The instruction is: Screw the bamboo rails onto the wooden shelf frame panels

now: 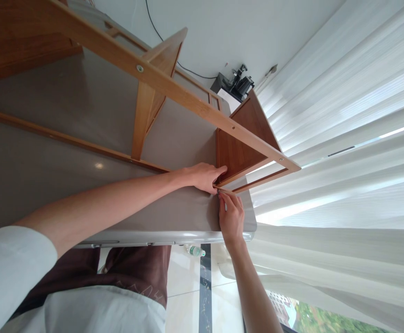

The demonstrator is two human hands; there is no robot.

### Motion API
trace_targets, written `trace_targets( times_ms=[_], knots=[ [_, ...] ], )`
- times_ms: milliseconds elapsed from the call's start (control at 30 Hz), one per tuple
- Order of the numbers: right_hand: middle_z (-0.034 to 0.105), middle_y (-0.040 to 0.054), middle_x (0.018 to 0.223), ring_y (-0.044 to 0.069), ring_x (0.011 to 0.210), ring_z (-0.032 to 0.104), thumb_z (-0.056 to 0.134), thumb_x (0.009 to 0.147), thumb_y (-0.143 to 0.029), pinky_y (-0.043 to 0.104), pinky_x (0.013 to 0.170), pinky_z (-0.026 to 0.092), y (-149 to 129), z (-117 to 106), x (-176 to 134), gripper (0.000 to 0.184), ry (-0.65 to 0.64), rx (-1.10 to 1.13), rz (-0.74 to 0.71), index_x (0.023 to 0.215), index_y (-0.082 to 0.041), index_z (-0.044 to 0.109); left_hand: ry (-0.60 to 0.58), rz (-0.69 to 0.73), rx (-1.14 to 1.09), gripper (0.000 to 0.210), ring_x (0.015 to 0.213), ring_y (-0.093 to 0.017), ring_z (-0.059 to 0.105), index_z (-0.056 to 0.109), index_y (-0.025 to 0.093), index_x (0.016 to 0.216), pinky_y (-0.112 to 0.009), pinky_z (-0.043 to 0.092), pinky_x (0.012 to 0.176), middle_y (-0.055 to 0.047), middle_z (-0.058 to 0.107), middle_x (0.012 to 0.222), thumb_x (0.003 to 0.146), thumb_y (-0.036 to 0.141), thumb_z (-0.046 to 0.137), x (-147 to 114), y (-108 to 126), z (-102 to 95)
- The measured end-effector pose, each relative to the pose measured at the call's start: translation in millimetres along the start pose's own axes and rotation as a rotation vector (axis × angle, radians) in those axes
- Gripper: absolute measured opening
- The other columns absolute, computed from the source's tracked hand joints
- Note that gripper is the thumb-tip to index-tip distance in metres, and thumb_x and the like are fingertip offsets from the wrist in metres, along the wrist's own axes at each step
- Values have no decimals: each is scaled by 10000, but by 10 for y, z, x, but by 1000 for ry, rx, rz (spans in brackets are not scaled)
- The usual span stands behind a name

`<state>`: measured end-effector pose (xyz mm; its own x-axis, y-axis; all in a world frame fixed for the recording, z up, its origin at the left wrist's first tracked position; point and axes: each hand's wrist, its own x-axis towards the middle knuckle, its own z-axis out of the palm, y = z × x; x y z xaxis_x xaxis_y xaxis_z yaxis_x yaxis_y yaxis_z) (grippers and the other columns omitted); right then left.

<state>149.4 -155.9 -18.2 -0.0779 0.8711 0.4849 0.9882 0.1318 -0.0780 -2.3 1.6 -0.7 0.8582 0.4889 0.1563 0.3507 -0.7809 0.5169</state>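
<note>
A wooden shelf frame [188, 102] rests on the grey table top, with a long rail across it and several upright panels. At its right end, my left hand [207, 177] grips the lower rail beside an end panel [239, 148], thumb lying against the panel. Just below it, my right hand [231, 215] pinches at the same rail's corner; a small dark bit shows at the fingertips, too small to name. Both hands nearly touch. Another panel [160, 83] stands farther left between the rails. Screw heads dot the upper rail.
White curtains [344, 194] hang close on the right. Behind the table, a black appliance [243, 85] stands on a small cabinet, and a black cable [188, 69] runs along the wall. A plastic bottle [195, 251] lies on the floor below the table's front edge [188, 237].
</note>
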Motion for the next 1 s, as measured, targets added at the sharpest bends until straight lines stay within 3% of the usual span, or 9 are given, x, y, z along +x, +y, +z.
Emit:
trace_targets(
  times_ms=[133, 367, 733, 1000],
  knots=[
    [698, 123, 1117, 245, 1021, 600, 386, 1020, -131, 410, 872, 521, -71, -55, 33, 347, -64, -102, -70, 1188, -191, 683, -1, -7, 8, 598, 805, -267, 711, 451, 236, 1239, -313, 407, 578, -62, 751, 983, 739, 491, 659, 13, -11, 6],
    [697, 136, 1043, 241, 938, 589, 387, 979, -77, 415, 834, 511, -123, -130, 128, 343, -124, -138, -113, 1074, -186, 698, 0, -11, 31, 661, 852, -297, 715, 446, 220, 1304, -324, 442, 615, -92, 751, 988, 753, 522, 650, 21, 17, 10],
    [746, 75, 1087, 189, 956, 666, 458, 1026, -288, 330, 842, 542, 29, 33, 36, 282, -3, 109, 121, 1071, -206, 724, -1, -15, 28, 678, 895, -305, 713, 444, 212, 1327, -326, 455, 639, -98, 746, 1019, 755, 508, 657, -17, 56, -37],
    [749, 80, 1089, 200, 993, 672, 480, 1017, -305, 350, 902, 532, -13, 44, 14, 284, 24, 159, 162, 1087, -215, 740, -13, -21, 26, 629, 878, -293, 714, 458, 228, 1291, -320, 444, 634, -87, 746, 1017, 766, 521, 644, -2, 32, -30]
  ],
)
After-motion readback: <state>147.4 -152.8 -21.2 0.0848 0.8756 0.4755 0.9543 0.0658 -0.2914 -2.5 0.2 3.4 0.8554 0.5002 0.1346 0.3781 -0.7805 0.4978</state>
